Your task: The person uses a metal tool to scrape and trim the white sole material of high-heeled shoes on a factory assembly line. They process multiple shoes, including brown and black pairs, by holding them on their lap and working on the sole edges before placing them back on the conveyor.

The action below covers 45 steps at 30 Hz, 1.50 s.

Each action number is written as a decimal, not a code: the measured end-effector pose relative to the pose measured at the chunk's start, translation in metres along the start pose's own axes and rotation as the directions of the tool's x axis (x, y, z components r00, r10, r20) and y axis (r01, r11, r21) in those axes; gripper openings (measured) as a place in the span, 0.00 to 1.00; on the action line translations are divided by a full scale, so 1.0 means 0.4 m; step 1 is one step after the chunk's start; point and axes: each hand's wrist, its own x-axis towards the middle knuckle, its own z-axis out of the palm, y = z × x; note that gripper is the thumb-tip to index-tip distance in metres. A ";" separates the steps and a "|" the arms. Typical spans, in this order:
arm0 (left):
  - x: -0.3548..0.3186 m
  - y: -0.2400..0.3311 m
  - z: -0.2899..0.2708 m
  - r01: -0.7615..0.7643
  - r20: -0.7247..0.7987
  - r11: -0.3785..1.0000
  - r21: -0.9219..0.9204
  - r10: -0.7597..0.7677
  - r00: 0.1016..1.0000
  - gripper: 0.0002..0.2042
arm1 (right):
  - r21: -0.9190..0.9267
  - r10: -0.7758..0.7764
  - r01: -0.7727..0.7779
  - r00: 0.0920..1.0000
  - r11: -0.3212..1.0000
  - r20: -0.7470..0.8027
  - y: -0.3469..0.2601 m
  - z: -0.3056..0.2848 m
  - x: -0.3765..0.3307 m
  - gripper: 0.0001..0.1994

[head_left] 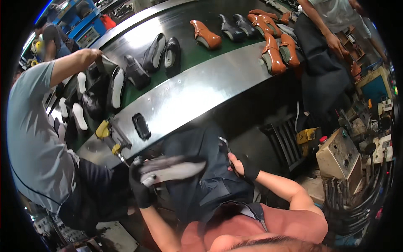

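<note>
My left hand (142, 185), in a black glove, grips a shoe (175, 171) by one end. Its pale underside shows, and motion smears its dark edge. Shiny metal bits sit close to those fingers, but I cannot make out what they belong to. Over my dark trousers, my right hand (242, 167) wears a black fingerless glove and is closed round the handle of a metal hook (224, 144), whose curved end points away from me. The two hands are apart, with the shoe's tip short of the hook.
Ahead runs a bench with a metal edge (189, 94), bearing black shoes (172, 54) and brown shoes (205, 35). A dark oblong object (141, 126) lies near a yellow tool (103, 130). At left a co-worker (35, 126) reaches over shoes. A control box (338, 153) stands right.
</note>
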 end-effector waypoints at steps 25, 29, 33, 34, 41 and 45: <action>0.086 -0.080 0.238 -0.007 0.259 0.994 -0.109 0.036 0.965 0.43 | 0.182 -0.156 0.074 0.855 0.980 0.495 -0.054 0.244 -0.056 0.25; 0.092 -0.032 0.268 -0.055 0.222 0.998 0.023 0.049 0.974 0.47 | 0.469 -0.163 -0.392 0.604 0.792 0.780 -0.082 0.241 -0.032 0.34; 0.079 -0.093 0.227 0.045 0.239 0.984 -0.171 -0.003 0.971 0.40 | 0.341 0.006 -0.576 0.515 0.742 0.857 -0.168 0.241 -0.057 0.34; 0.076 -0.089 0.229 0.020 0.224 0.993 -0.119 0.007 0.975 0.42 | 0.154 0.236 -0.510 0.618 0.846 0.750 -0.210 0.219 -0.070 0.34; 0.091 -0.067 0.259 0.129 0.213 0.972 -0.197 -0.086 0.973 0.39 | 0.070 0.068 -0.129 0.824 0.989 0.562 -0.205 0.244 -0.061 0.31; 0.081 -0.003 0.270 -0.214 0.201 0.976 -0.040 0.217 0.955 0.36 | -0.052 -0.153 0.192 0.894 0.980 0.421 -0.198 0.229 -0.102 0.25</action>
